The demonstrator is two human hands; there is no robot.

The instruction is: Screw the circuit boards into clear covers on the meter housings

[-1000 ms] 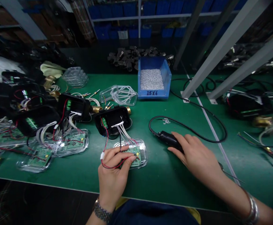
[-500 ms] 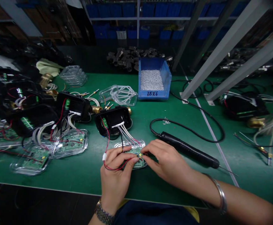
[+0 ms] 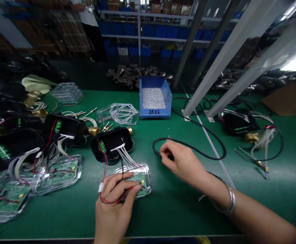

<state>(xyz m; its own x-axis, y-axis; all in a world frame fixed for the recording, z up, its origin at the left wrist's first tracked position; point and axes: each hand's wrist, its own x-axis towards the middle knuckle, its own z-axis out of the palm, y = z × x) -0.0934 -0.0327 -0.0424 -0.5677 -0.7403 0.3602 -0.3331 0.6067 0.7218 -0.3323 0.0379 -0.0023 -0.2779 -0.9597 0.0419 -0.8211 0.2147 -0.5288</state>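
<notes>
A green circuit board (image 3: 143,179) sits in a clear plastic cover (image 3: 149,189) in front of me. My left hand (image 3: 117,196) grips the board's left part, with thin red and black wires running over its fingers. Pale wires (image 3: 129,156) link the board to an open black housing (image 3: 112,142) behind it. My right hand (image 3: 182,159) is to the right, apart from the board, its fingers curled by a black cable (image 3: 160,140); what they hold, if anything, is hidden. The black screwdriver is mostly covered by my right hand and forearm.
A blue bin (image 3: 155,113) of small silvery pieces stands behind the board. Clear covers (image 3: 119,113) lie left of it. More housings with boards (image 3: 63,169) fill the left side. Grey metal posts (image 3: 221,51) and another wired housing (image 3: 239,122) are at right. A person (image 3: 89,20) stands in back.
My right hand has left the board and moved right, over the screwdriver. My left hand stays on the board. The view has shifted, showing more of the background.
</notes>
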